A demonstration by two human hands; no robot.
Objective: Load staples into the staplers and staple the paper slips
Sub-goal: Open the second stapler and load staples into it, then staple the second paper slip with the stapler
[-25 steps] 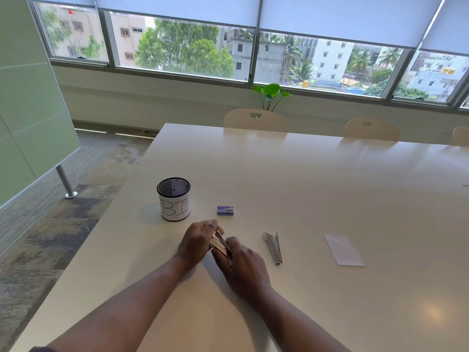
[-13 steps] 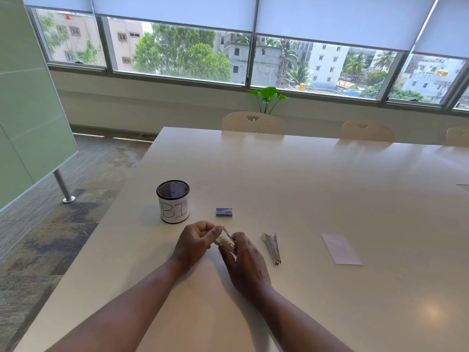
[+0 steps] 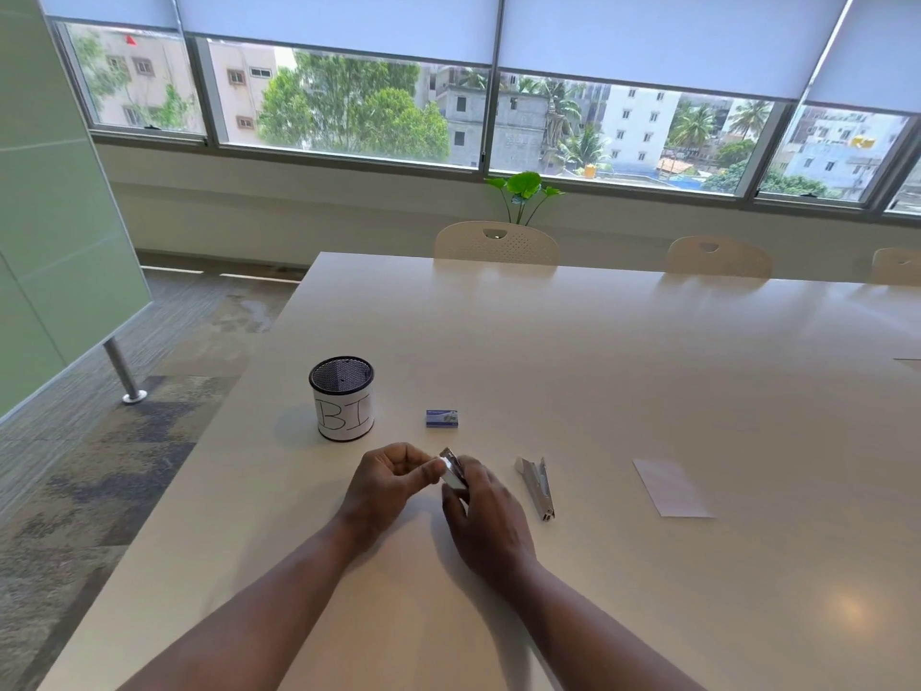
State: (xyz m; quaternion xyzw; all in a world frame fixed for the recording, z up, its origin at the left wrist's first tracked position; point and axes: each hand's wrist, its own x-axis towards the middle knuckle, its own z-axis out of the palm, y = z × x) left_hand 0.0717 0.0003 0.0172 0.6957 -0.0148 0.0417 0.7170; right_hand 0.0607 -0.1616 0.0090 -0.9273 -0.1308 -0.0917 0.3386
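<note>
A small silver stapler (image 3: 452, 472) is held between both hands just above the white table (image 3: 648, 371). My left hand (image 3: 388, 486) has curled fingers and its thumb presses the stapler's near end. My right hand (image 3: 486, 516) grips the stapler from the right and below, hiding most of it. A second silver stapler (image 3: 537, 487) lies flat on the table just right of my right hand. A small blue staple box (image 3: 441, 418) sits beyond my hands. A white paper slip (image 3: 670, 487) lies further right.
A black mesh cup (image 3: 343, 397) wrapped in white paper marked "BI" stands at the left behind my hands, near the table's left edge. Chairs (image 3: 496, 244) line the far side. A sheet's corner (image 3: 908, 360) shows at the far right.
Both hands have turned the held stapler slightly, so its end now points more upward. My left thumb has moved onto it. Nothing else on the table has moved.
</note>
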